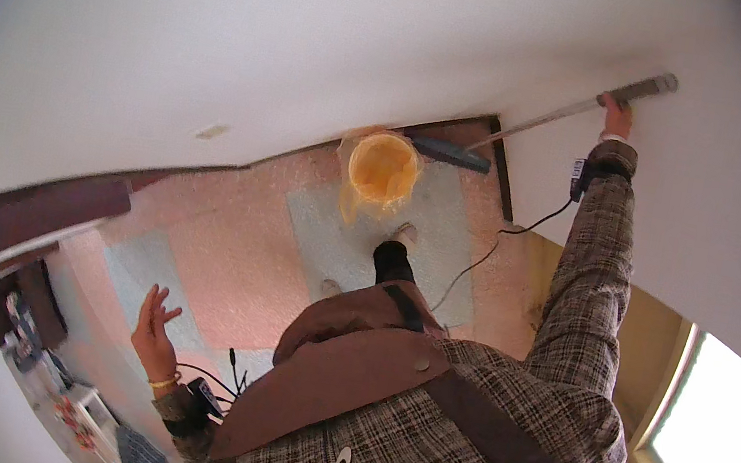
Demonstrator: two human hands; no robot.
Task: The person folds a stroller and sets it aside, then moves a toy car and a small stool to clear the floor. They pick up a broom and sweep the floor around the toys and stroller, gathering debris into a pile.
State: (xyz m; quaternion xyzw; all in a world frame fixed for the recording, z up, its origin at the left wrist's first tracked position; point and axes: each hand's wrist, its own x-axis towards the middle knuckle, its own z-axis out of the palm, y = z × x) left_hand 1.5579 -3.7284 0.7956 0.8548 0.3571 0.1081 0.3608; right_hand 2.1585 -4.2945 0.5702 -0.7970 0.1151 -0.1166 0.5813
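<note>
My right hand (pixel 616 117) reaches far out to the upper right, its fingers around the grey grip of a long-handled broom (pixel 543 121). The thin handle slants down to a flat blue-grey head (pixel 449 154) on the floor, by the corner where two white walls meet. Just left of that head stands a bin lined with a translucent yellow-orange bag (pixel 383 171); the bag's edges hang over its rim. Held out low on the left, my left hand (pixel 156 333) has its fingers apart and nothing in it.
Pink and grey-blue tiles cover the floor (pixel 231 258). Dark skirting (pixel 502 175) runs along the wall foot. A black cable (pixel 495 242) hangs from a device on my right wrist. Bright windows (pixel 712 431) are at the right; a white shelf (pixel 95 411) with items stands lower left.
</note>
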